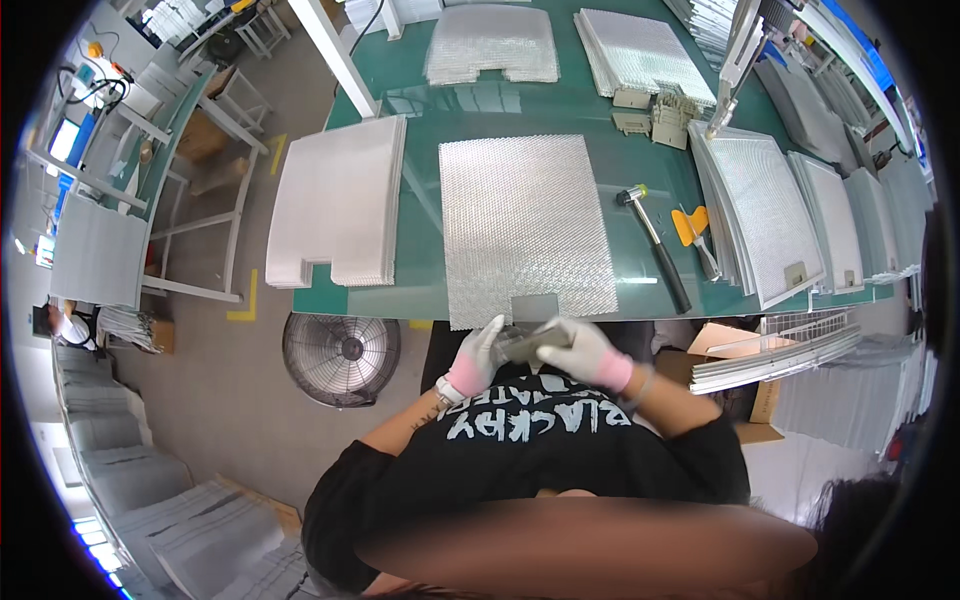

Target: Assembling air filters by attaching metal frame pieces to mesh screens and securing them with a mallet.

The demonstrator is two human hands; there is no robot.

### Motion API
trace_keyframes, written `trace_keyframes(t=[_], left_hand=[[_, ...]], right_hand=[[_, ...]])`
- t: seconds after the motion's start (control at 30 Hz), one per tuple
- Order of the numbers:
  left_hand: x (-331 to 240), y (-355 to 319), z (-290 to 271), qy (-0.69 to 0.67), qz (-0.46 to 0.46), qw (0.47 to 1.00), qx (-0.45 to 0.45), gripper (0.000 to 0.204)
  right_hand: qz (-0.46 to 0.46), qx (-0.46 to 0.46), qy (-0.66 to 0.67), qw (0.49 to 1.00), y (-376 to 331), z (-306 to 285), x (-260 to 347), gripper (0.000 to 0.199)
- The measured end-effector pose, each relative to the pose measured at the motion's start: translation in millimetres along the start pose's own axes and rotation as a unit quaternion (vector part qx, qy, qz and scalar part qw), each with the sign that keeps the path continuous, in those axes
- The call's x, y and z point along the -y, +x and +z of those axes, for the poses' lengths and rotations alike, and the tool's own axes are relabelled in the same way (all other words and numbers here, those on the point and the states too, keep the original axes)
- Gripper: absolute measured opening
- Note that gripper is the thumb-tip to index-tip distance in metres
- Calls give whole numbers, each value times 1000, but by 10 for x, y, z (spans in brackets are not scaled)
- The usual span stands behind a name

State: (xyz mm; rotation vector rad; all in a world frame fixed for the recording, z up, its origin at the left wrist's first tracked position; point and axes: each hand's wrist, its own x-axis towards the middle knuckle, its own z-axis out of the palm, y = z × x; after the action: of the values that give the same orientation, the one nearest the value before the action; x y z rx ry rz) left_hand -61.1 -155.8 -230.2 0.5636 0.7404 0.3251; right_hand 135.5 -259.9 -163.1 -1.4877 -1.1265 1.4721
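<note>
The room is bright. At the lower left, white light is so strong that it turns plain white with blue edges. The green desk [628, 245] is shiny and shows pale glare, and the bumpy silver sheet [525, 220] sparkles. It is darker under the desk. The left grip [480, 352], the right grip [583, 353] and the grey piece [524, 347] look a bit blurry, but the hammer [661, 258] looks clear. A smooth smudge hides part of the bottom. Lines bend near the round black edge, where small things look fuzzy.
</note>
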Motion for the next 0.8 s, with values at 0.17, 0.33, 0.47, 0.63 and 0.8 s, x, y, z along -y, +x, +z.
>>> trace_keyframes(t=[0.17,0.33,0.47,0.63,0.8], left_hand=[[185,36,-19,-31,64,996,-59,28],[263,10,-31,-49,88,993,-59,24],[251,-32,54,-41,75,995,-46,31],[297,78,13,203,37,978,-1,38],[227,80,-56,188,-1,981,41,40]], right_hand=[[52,-43,445,893,67,447,-923,29],[19,-55,532,844,143,483,-996,24],[19,-95,530,842,145,543,-934,27],[55,-309,325,892,141,541,-753,30],[35,-347,357,867,105,420,-692,26]])
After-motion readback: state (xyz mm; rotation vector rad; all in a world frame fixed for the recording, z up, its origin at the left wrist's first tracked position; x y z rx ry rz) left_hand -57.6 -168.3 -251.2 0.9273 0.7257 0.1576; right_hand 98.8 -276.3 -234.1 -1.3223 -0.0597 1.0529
